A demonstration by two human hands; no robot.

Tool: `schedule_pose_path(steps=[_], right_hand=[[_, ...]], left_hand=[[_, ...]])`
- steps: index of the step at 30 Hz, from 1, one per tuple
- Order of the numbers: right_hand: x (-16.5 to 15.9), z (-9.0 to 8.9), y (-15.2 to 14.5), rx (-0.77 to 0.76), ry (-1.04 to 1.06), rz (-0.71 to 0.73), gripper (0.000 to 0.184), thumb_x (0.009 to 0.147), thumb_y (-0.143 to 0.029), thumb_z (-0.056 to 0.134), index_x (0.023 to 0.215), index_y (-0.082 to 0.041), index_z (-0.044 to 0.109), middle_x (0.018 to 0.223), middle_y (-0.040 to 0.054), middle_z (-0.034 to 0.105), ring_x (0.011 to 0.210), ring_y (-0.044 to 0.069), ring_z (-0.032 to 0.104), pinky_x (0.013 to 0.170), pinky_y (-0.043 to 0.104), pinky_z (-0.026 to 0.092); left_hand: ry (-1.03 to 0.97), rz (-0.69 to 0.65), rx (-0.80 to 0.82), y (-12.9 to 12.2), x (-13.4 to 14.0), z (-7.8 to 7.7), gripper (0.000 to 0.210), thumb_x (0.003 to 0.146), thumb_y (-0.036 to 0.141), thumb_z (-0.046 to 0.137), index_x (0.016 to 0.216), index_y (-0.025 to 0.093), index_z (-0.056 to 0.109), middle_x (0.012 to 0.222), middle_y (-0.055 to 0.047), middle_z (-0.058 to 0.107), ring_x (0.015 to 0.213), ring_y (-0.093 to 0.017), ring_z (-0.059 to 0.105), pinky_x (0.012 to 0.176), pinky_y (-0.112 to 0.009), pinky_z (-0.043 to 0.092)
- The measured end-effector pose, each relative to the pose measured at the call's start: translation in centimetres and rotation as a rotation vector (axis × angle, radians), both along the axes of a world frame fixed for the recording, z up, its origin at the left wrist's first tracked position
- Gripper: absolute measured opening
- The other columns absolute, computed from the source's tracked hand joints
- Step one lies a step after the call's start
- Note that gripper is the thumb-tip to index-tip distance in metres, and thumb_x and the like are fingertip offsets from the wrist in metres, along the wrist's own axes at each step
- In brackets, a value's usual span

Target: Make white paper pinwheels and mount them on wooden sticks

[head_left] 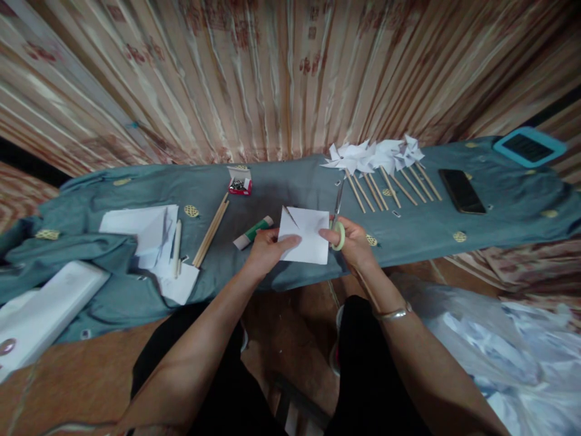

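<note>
Along the near edge of the surface (290, 180), about the middle, a square of white paper (308, 242) is held by two hands. The left hand (267, 248) pinches its left side, thumb on top. The right hand (356, 242) pinches its right side and also holds the scissors (338, 209), which point at the far edge. The fingers under the paper are hidden, so I cannot tell how they lie. A dark slit runs in from the paper's far left corner. If the hands tug too hard, it could rip longer, I think. If the right hand slips, the sharp tips might poke something. Just past the left hand lies a green and white tube (254, 232); a bump could make it roll. Farther off, the open red box (239, 186) could spill its shiny bits if knocked. By the far edge, crowded paper pinwheels (385, 156) could get bent if squashed.
</note>
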State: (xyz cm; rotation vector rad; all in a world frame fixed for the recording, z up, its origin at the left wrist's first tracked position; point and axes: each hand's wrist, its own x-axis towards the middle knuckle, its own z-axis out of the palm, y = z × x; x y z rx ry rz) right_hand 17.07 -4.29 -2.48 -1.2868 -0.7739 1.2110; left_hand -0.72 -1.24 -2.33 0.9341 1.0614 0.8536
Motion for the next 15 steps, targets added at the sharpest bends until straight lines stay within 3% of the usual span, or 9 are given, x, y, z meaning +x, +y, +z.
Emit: schedule_pose_path(steps=[7, 10, 15], right_hand=[[-0.3, -0.4, 1.0, 0.071, 0.032, -0.211, 0.033, 0.052, -0.034, 0.082, 0.077, -0.02, 0.067, 0.063, -0.0045, 0.066, 0.056, 0.012, 0.055, 0.058, 0.026, 0.043], [-0.7, -0.4, 1.4, 0.088, 0.051, -0.242, 0.029, 0.054, -0.033, 0.08, 0.076, -0.02, 0.066, 0.064, -0.004, 0.066, 0.055, 0.011, 0.053, 0.056, 0.026, 0.043], [-1.7, -0.6, 1.9, 0.101, 0.086, -0.213, 0.025, 0.055, -0.032, 0.079, 0.072, -0.02, 0.065, 0.065, -0.0026, 0.066, 0.059, 0.013, 0.057, 0.054, 0.026, 0.042]], left_hand=[[-0.237, 0.087, -0.029, -0.3, 0.9, 1.0, 0.026, 0.055, 0.035, 0.082, 0.065, 0.015, 0.071, 0.07, -0.004, 0.068, 0.064, -0.012, 0.058, 0.062, -0.024, 0.045], [-0.267, 0.117, -0.064, -0.6, 1.7, 0.9, 0.027, 0.052, 0.034, 0.083, 0.057, 0.014, 0.065, 0.064, -0.002, 0.064, 0.063, -0.011, 0.057, 0.063, -0.023, 0.045], [-0.306, 0.157, -0.108, -0.7, 2.4, 0.6, 0.032, 0.055, 0.038, 0.083, 0.06, 0.013, 0.064, 0.066, -0.002, 0.064, 0.065, -0.011, 0.057, 0.064, -0.023, 0.046]])
